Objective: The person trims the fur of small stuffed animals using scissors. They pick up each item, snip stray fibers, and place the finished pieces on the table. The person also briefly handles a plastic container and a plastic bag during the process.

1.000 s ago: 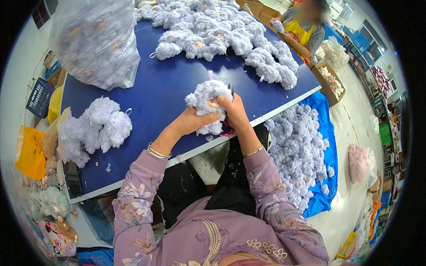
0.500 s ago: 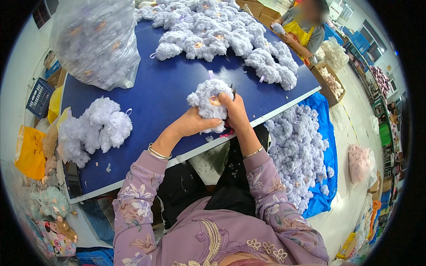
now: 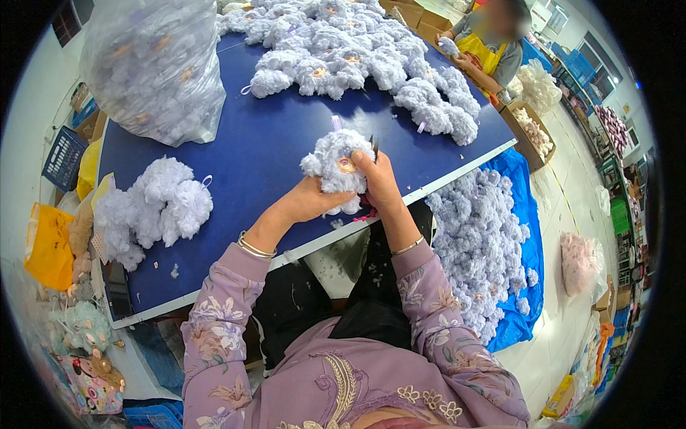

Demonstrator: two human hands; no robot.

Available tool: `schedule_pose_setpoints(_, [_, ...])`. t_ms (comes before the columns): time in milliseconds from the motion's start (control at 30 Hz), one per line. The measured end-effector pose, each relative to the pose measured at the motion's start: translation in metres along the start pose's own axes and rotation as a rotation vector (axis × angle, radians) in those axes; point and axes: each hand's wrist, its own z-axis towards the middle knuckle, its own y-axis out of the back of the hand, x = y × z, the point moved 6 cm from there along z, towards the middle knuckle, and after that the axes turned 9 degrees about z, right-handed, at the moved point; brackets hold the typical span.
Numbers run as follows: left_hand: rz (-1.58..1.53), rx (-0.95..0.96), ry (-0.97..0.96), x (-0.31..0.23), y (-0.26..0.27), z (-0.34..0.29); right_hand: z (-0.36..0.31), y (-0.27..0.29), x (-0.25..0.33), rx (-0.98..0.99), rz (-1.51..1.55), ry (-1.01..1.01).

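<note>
A fluffy pale-lilac plush toy with a small tan face and a lilac ribbon loop on top is held above the near edge of the blue table. My left hand is closed around its lower left side, thumb across its bottom. On its right side my right hand grips it, the thumb pressing beside the face. From that same hand a dark pointed tool sticks up; its kind is not clear. Something pinkish-red shows below the right hand, partly hidden.
Many like plush toys are heaped across the far table. A clear bag of them stands far left, a smaller pile nearer. More lie on a blue sheet at right. A co-worker in a yellow apron handles one.
The plush toy has tilted slightly in my hands, and its ribbon loop has shifted a little to the left. Both hands keep their grip in nearly the same place.
</note>
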Motion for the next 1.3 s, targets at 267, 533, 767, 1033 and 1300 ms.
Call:
schedule_pose_setpoints(267, [0.021, -0.034, -0.037, -0.002, 0.0, 0.0, -0.001, 0.0, 0.0, -0.038, 0.005, -0.009])
schedule_pose_setpoints(533, [0.1, 0.002, 0.063, 0.005, 0.002, 0.0, -0.001, -0.001, 0.002, 0.002, -0.01, 0.005])
schedule_pose_setpoints(767, [0.161, -0.016, -0.053, 0.0, 0.003, 0.001, -0.001, -0.002, 0.0, 0.054, -0.071, 0.021])
schedule_pose_setpoints(1033, [0.39, -0.043, -0.079, -0.002, 0.001, 0.001, -0.004, -0.006, 0.002, 0.047, -0.055, -0.034])
schedule_pose_setpoints(1300, [0.306, -0.102, -0.032, -0.004, 0.004, -0.001, -0.003, -0.008, 0.001, 0.033, 0.021, -0.044])
